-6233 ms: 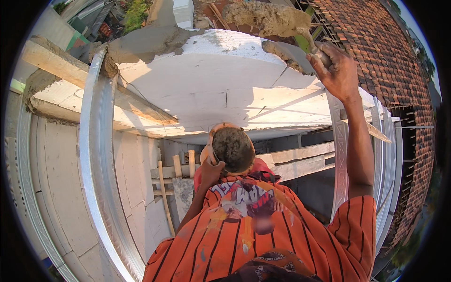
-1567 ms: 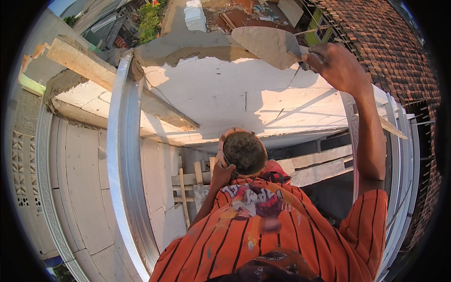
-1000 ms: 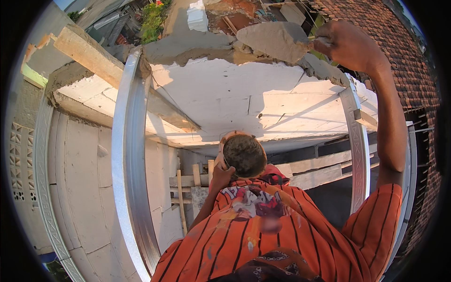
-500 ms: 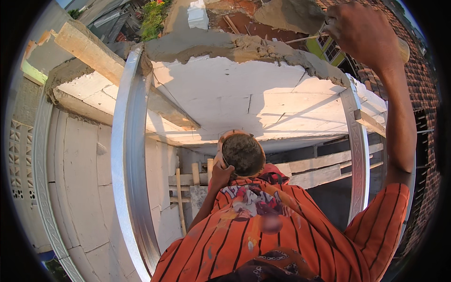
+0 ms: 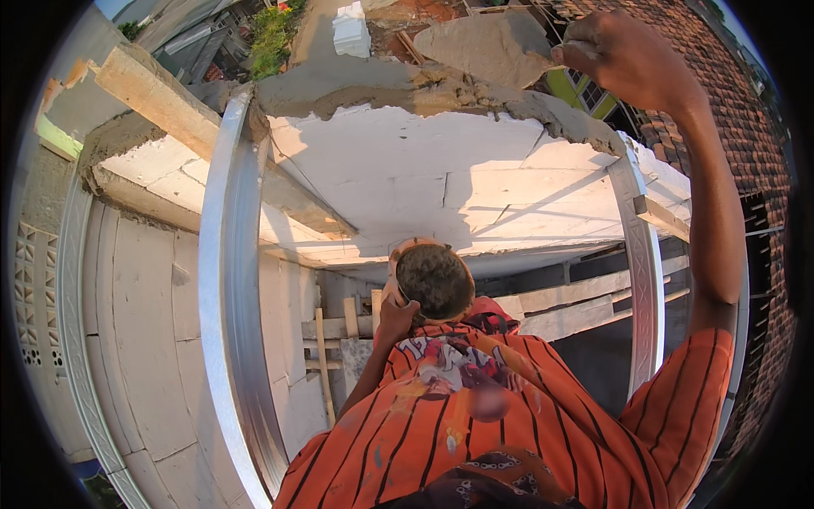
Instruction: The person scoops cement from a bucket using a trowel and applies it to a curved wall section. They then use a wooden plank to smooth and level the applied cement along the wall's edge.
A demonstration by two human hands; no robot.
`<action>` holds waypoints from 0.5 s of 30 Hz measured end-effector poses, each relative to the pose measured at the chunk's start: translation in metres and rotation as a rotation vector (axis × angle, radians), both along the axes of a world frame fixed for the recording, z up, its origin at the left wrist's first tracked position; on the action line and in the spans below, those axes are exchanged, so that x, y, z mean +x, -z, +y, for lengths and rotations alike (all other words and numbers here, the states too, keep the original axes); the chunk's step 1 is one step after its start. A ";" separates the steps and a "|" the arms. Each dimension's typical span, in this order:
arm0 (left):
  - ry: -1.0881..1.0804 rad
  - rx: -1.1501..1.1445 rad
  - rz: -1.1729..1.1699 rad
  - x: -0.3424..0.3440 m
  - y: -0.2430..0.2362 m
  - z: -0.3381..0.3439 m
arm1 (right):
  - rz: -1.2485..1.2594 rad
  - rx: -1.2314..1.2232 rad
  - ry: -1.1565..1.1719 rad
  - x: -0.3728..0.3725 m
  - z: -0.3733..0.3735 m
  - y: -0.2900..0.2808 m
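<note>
My left hand [image 5: 397,319] is closed on the near-left rim of a small round bucket [image 5: 393,284], held in front of my chest. Wet grey mortar [image 5: 434,280] fills the bucket close to the brim. Raised at the upper right, my right hand [image 5: 632,64] is closed round a trowel, whose handle is hidden in the fist. The broad, mortar-smeared trowel blade [image 5: 485,47] points left, above the far edge of the wall. Rough wet mortar [image 5: 365,87] caps the top of the white block wall [image 5: 381,153].
Shiny metal channels stand on the left [image 5: 227,297] and right [image 5: 640,263]. A timber beam [image 5: 161,97] crosses the upper left. Scaffold planks [image 5: 577,293] lie below me. Beyond the wall are a tiled roof [image 5: 729,110] and a white block stack [image 5: 351,30].
My right hand has shifted left and slightly down, and the trowel blade has moved left with it. The left hand keeps its hold on the bucket.
</note>
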State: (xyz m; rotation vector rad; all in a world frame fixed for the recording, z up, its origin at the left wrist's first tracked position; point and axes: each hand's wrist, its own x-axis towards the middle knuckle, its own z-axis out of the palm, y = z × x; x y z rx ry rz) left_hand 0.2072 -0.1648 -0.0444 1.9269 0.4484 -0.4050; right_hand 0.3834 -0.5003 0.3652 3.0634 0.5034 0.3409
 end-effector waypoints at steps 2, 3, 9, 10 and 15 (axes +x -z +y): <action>0.002 -0.023 0.000 0.000 0.000 0.000 | -0.081 -0.030 -0.054 -0.002 0.004 0.008; -0.002 -0.060 -0.024 -0.001 0.000 -0.001 | -0.122 -0.046 -0.080 -0.005 0.006 0.010; 0.020 -0.008 -0.142 -0.006 0.007 0.003 | -0.446 -0.629 0.268 -0.023 0.038 -0.015; 0.012 -0.019 -0.158 -0.006 0.007 0.001 | -0.436 -0.555 0.219 -0.028 0.042 -0.019; -0.002 -0.002 -0.075 -0.005 0.000 0.001 | -0.062 -0.449 0.270 -0.037 0.070 -0.046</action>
